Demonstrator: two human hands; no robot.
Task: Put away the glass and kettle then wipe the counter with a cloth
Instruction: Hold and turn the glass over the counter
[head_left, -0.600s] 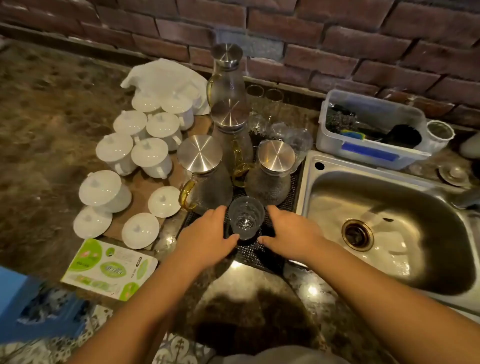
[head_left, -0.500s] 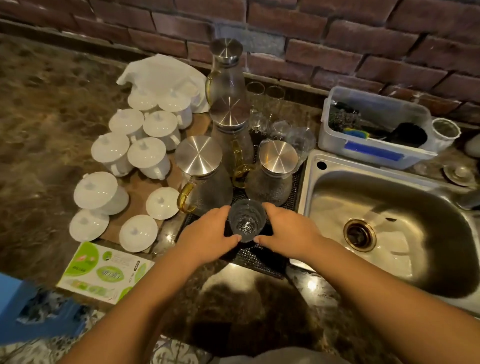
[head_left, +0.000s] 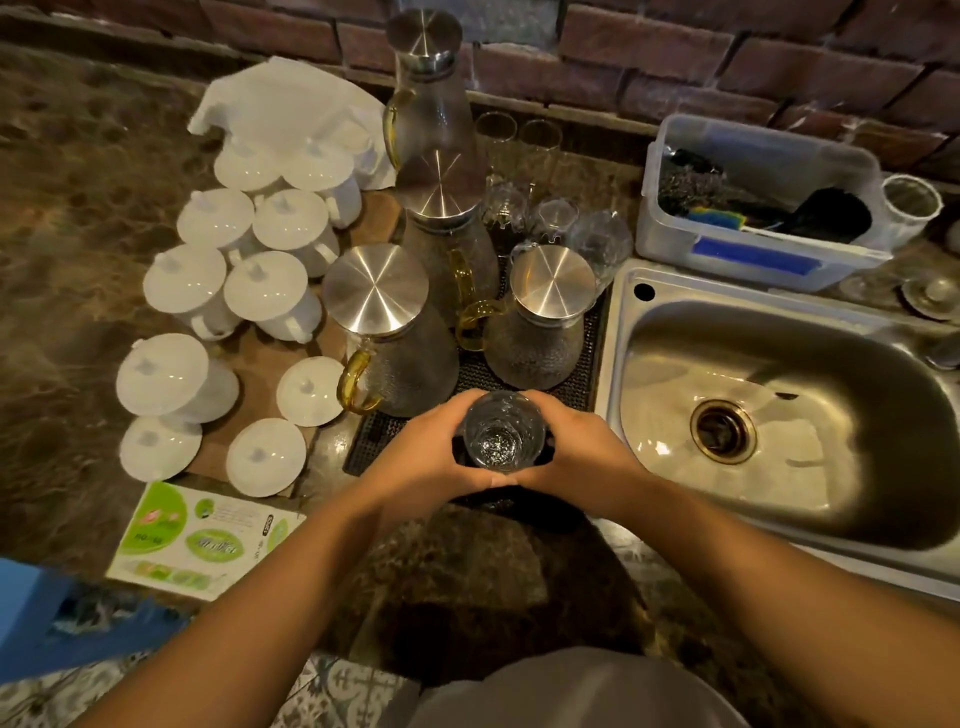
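Four steel-lidded glass pitchers (head_left: 384, 322), seven lidded white mugs (head_left: 265, 291), three loose white lids (head_left: 309, 391), one glass (head_left: 501, 434) between one left hand (head_left: 423, 457) and one right hand (head_left: 582, 460), roughly five other glasses (head_left: 556, 215), one steel sink (head_left: 779, 415), one plastic tub (head_left: 753, 254), one green-and-white box (head_left: 202, 540).

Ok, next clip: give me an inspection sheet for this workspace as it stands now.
Surface: dark marbled counter, steel sink at right, black mat under the jugs.
Job's things: glass upright, clasped by both hands; four lidded glass jugs, nearest; white cloth at the back.
Clutter: white lidded cups, loose lids, green packet, more glasses, plastic tub of scrubbers.
Grippers: left hand and right hand both closed around the glass.
Cables: nothing seen.
Surroundings: brick wall, patterned floor tiles below.
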